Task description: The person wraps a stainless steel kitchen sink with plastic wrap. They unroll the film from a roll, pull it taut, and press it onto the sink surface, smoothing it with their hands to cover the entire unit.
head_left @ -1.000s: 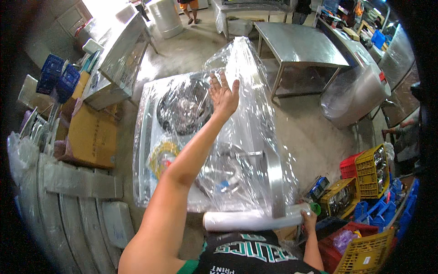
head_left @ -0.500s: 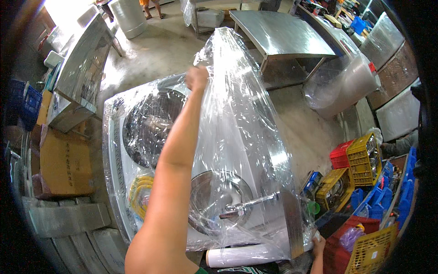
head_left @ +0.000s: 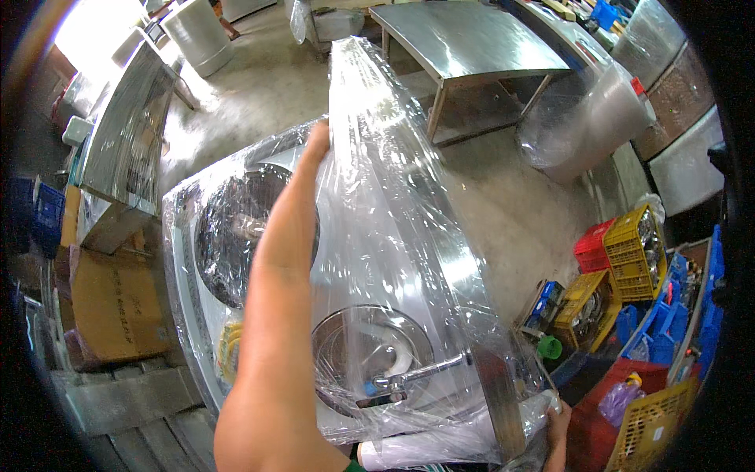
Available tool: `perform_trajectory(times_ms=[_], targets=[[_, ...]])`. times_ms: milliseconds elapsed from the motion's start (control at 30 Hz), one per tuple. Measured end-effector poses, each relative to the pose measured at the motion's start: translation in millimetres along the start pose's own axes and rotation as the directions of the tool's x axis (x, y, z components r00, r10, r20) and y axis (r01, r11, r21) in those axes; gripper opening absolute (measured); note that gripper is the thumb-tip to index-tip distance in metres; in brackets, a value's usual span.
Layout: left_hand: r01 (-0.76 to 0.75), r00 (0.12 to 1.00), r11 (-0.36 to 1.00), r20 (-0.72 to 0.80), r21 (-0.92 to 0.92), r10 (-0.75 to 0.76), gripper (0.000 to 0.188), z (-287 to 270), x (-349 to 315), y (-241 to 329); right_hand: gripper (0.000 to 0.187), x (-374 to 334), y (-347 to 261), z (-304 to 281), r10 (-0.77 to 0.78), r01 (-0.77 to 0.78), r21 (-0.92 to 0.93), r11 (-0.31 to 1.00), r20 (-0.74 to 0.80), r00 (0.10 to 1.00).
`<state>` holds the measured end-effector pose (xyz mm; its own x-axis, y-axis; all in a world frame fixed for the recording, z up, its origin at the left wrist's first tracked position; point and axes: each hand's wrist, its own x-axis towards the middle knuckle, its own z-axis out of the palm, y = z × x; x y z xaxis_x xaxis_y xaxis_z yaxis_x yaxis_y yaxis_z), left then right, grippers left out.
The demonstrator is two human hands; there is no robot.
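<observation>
a whitish roll of clear plastic film point(head_left: 440, 447) is clasped by the right hand point(head_left: 557, 425) at the near edge of a film-wrapped, grey rectangular unit point(head_left: 185, 267); the left hand point(head_left: 318, 138) (its grip cannot be told) is held near the far edge.

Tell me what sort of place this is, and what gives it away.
Probably a workshop or packing area: a film-wrapped counter with round basins, a large roll of plastic sheeting and, at lower right, yellow crates with shiny contents.
</observation>
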<state>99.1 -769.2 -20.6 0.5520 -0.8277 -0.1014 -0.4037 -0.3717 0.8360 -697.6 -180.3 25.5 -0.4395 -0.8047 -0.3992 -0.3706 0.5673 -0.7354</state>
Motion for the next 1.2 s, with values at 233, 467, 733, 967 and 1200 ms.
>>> perform_trajectory(times_ms=[233,467,733,967,1200], targets=[[-0.644,0.744,0.763,-0.194,0.044,0.639,0.063,-72.6,2.3,176.1,0.041,6.4,-21.7,16.6,-0.073,0.048,-0.224,0.973,-0.107,0.992],[-0.549,0.835,-0.341,0.512,0.763,-0.201,0.063,34.0,-50.0,273.7,0.050,13.1,-22.9,20.2,0.129,-0.129,-0.054,0.990,-0.001,0.992],[-0.848,0.186,0.254,0.709,0.466,-0.680,0.090,80.2,-303.9,269.1,0.065,22.8,-52.9,21.4,0.135,-0.124,-0.126,0.984,0.084,0.987],[-0.876,-0.245,0.457,0.673,0.155,-0.698,0.084,83.2,-562.0,252.6,0.051,31.3,-42.0,18.1,0.098,-0.126,0.097,0.987,0.252,0.963],[-0.981,-0.135,0.192,0.771,-0.017,-0.622,0.051,96.0,-688.3,245.5,0.046,36.1,5.2,10.4,-0.038,-0.051,0.237,0.970,0.358,0.933]])
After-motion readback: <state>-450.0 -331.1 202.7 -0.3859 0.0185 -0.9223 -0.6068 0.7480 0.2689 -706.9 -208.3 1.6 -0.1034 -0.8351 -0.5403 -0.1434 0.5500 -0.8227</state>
